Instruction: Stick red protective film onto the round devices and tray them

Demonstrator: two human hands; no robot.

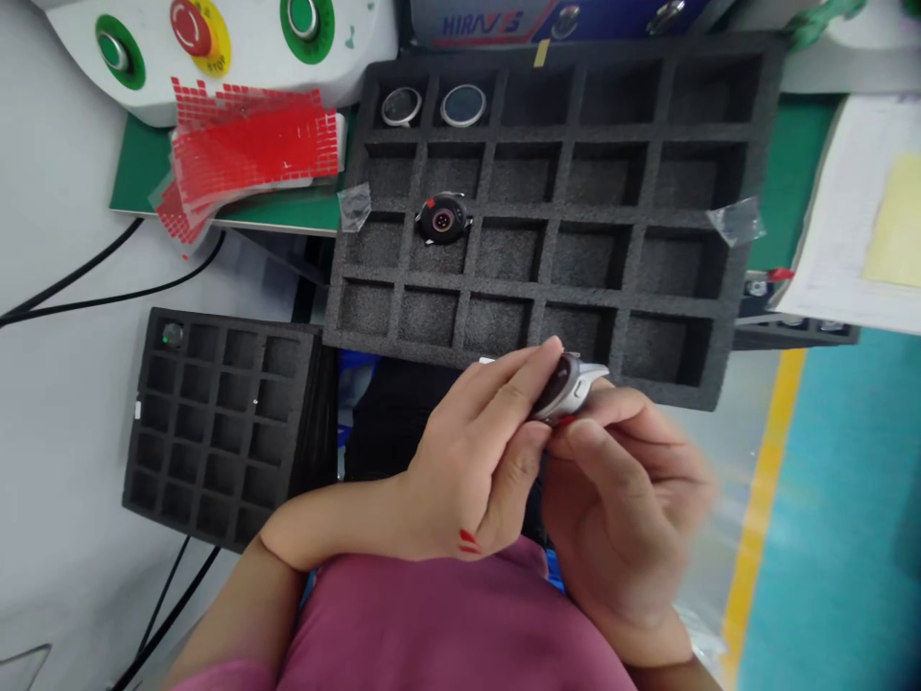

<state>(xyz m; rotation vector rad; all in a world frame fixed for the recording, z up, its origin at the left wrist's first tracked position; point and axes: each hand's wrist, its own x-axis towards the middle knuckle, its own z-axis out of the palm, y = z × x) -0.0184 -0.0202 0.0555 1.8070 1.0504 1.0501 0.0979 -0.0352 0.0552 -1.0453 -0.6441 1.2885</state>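
Note:
My left hand (479,446) is closed around a silver-rimmed smartwatch case (574,386), held tilted over the near edge of the foam tray. My right hand (625,489) is pinched at the lower edge of the case, where a small red sticker (565,420) shows between the fingers. Two red strips mark the back of my left hand. In the black foam tray (551,134), another watch case (442,220) lies back up with a red sticker on it. Two round watch parts (463,106) sit in the far left compartments.
Sheets of red stickers (251,149) lie on the green bench at left, below a white control panel with a red stop button (192,27). A second foam tray (216,326) stands lower left. Papers (863,221) lie at right. Black cables (93,278) run along the left.

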